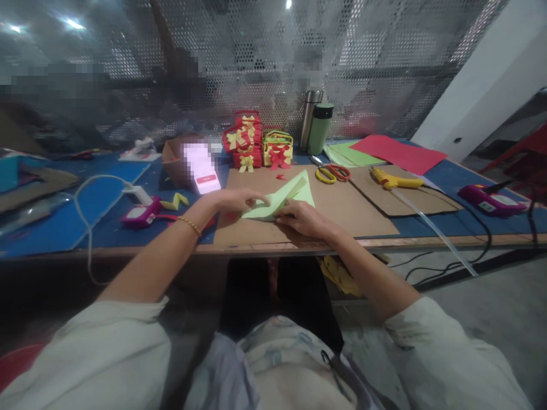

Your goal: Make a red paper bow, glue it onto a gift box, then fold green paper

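Observation:
A sheet of light green paper (301, 196), partly folded with a raised flap, lies on a cardboard mat in front of me. My left hand (234, 201) is at the sheet's left side, its fingers closed on the edge and the index finger stretched along the paper. At the near edge, my right hand (304, 218) pinches the paper between thumb and fingers. The fingertips are partly hidden by the fold. Just beyond the sheet lies a pair of scissors (327, 173) with orange and yellow handles.
Small red paper baskets (248, 154) and a yellow one (277, 152) stand at the back, beside a green bottle (320, 130). A yellow glue gun (395, 180) rests on cardboard at right. A lit phone (200, 168) leans at left. Red paper (397, 151) lies at back right.

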{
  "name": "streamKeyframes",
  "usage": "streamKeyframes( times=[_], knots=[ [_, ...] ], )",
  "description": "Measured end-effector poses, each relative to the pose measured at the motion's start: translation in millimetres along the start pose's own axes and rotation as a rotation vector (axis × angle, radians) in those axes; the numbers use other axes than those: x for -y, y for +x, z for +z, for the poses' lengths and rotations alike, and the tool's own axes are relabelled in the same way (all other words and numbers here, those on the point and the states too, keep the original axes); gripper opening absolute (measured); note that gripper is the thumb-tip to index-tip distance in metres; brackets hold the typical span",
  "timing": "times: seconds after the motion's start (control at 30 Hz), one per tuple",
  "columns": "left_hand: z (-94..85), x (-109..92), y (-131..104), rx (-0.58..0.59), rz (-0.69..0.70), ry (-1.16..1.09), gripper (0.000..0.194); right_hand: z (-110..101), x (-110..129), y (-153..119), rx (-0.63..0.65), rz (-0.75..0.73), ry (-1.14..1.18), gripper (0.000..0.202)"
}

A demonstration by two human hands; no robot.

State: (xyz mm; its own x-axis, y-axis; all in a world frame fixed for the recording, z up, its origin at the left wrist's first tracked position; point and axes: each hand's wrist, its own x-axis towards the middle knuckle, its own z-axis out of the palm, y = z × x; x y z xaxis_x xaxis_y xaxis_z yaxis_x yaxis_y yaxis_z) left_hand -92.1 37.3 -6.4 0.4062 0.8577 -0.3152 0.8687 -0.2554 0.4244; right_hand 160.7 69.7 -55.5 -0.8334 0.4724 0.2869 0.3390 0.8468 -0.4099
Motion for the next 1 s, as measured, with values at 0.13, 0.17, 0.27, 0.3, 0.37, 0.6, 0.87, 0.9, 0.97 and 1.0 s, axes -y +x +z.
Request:
streamKeyframes(
  times=[0.13,0.17,0.27,0.3,0.37,0.6,0.87,0.9,0.97,1.0],
  knots=[
    [-0.5,-3,-1,-0.002,0.003,-0.016,0.069,1,1,-1,-0.005,0.022,0.007,0.022],
    [-0.7,-4,-1,-0.001,0.003,-0.018,0.069,2,1,-1,-0.007,0.020,0.008,0.021],
    [-1.0,-5,-2,0.001,-0.004,-0.004,0.069,4,4,3,-0.013,0.021,-0.002,0.021],
    [-0.9,-5,-2,0.001,-0.007,0.004,0.069,4,5,4,-0.012,0.026,-0.007,0.021],
    [-0.5,-4,-2,0.003,-0.006,0.023,0.070,4,6,6,-0.004,0.037,-0.013,0.022],
    [1.2,1,1,-0.012,0.008,0.044,0.070,2,12,-5,0.032,0.014,0.032,0.021],
    [4.0,-11,-12,-0.096,0.026,0.074,0.062,-30,5,-42,-0.032,-0.170,0.251,0.030],
    [6.5,-12,-13,-0.120,0.027,0.101,0.058,-38,-3,-46,-0.093,-0.157,0.258,0.032],
    [13.4,-13,-14,-0.174,-0.007,0.155,0.056,-55,-23,-53,-0.249,-0.049,0.195,0.034],
    [17.6,-14,-14,-0.208,-0.042,0.176,0.058,-63,-34,-55,-0.320,0.043,0.121,0.034]
  ],
)
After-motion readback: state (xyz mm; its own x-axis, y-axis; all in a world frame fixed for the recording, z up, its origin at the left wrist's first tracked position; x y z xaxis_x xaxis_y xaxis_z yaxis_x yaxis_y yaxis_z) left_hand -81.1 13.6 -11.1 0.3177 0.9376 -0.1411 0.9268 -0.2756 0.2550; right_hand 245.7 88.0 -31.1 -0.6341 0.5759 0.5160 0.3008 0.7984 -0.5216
